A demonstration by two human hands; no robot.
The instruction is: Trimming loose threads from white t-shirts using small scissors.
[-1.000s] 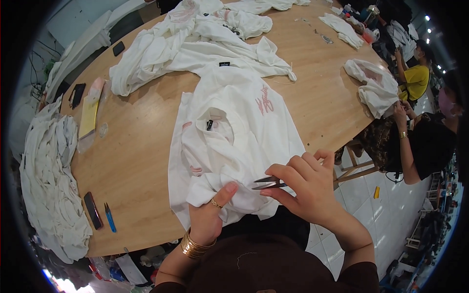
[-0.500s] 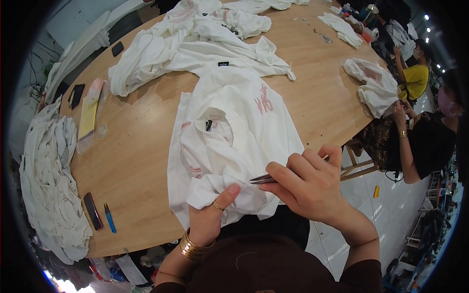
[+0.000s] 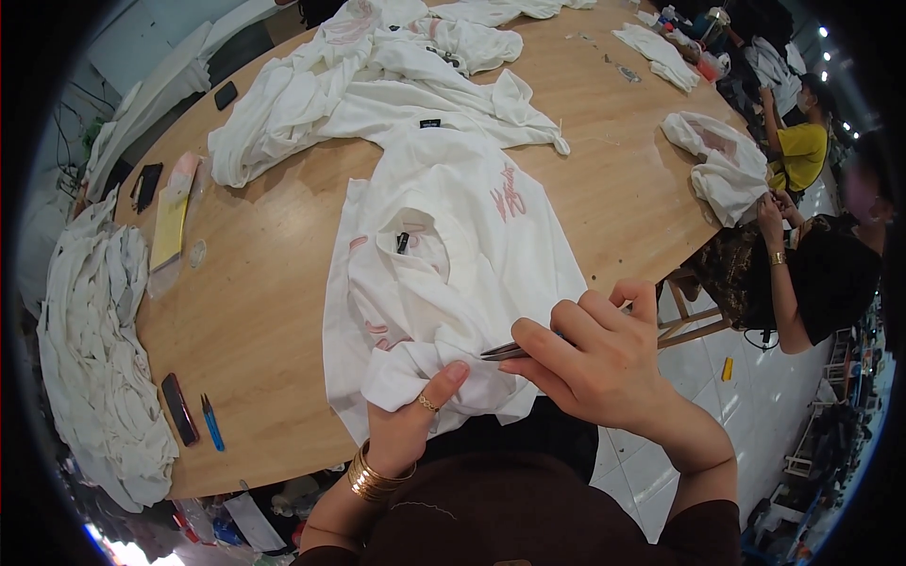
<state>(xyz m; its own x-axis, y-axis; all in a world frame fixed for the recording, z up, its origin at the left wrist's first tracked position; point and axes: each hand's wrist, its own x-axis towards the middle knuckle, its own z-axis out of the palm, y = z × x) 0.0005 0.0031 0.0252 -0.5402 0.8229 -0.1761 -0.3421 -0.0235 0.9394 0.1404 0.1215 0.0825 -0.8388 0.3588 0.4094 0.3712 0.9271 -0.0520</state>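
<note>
A white shirt with pink lettering (image 3: 425, 283) lies bunched at the table's near edge, its collar facing up. My left hand (image 3: 404, 423), with gold bangles and a ring, pinches a gathered fold of it under the thumb. In my right hand (image 3: 596, 363) is a pair of dark metal thread snips (image 3: 500, 353), gripped between thumb and fingers. Their tips point left and touch or nearly touch the cloth just beyond my left thumb. Beneath is another white shirt (image 3: 505, 193) with pink script, laid flat with its neck label away from me.
White garments are heaped at the far side (image 3: 293, 113) and along the left edge (image 3: 94, 368). Blue snips (image 3: 211, 422) and a red-edged phone (image 3: 180, 409) lie on the left of the wooden table (image 3: 255, 311). A seated person (image 3: 812, 274) handles a white garment (image 3: 722, 170) at right.
The blades of the snips have come closer together. My left thumb has shifted slightly right, while the shirts stay in place.
</note>
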